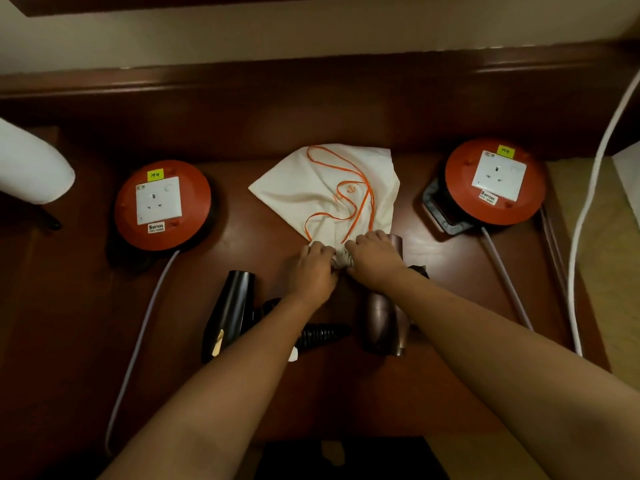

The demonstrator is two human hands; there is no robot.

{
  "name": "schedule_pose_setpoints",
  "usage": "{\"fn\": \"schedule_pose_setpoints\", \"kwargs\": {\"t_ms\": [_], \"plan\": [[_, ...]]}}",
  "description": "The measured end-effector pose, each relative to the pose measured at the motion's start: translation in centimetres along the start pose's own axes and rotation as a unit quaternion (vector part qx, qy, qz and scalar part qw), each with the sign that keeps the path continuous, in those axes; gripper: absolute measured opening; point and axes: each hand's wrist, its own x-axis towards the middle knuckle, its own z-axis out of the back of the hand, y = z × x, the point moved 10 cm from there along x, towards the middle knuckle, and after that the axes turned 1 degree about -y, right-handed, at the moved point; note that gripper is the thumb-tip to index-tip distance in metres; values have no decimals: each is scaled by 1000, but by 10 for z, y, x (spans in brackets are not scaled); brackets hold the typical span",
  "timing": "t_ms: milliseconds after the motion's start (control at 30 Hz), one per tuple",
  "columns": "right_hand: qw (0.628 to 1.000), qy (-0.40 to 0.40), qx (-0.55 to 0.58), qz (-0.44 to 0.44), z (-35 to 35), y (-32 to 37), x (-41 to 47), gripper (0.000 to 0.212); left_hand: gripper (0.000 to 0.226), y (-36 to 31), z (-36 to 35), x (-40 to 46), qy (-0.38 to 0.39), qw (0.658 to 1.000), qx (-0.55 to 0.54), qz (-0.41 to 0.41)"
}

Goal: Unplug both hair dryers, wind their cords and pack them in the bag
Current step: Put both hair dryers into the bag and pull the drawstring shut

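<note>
**Both hands gripping the bag's gathered mouth**

Grip: left hand (313, 268) and right hand (375, 259) each have fingers curled round the bunched near edge of the cloth bag (329, 192); the two hands sit just beside one another, with a knot of creased fabric showing between them.

Count, task items:
- Cloth bag, one. Cream-white, lying flat and wrinkled at the centre of the wooden desk (263, 140), spreading away from the hands. An orange drawstring (360, 206) loops loosely over its upper face, and a small orange mark is printed near the middle.
- Hair dryers, two. Black hair dryer (230, 315), glossy, lies on the desk to the left of the left forearm, barrel pointing away from the person; a ribbed black part (320, 336) shows beyond the forearm. Bronze hair dryer (384, 320), metallic brown, lies partly under the right wrist, its far end touching or just beside the bag's near corner; which, cannot be told.

Count, other items:
- Red extension reels, two, one to each side of the bag and well apart from it: left reel (162, 206) and right reel (495, 181). Each carries a white socket plate, a yellow sticker and a "5 METERS" label; neither socket has a plug in it.
- White cable (588, 202), one, running down the right edge.
</note>
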Motion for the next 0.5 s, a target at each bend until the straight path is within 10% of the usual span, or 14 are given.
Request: {"fn": "schedule_pose_setpoints", "kwargs": {"t_ms": [500], "plan": [[979, -182, 93, -20, 93, 33, -28, 34, 48, 27, 101, -30, -127, 989, -28, 64]]}}
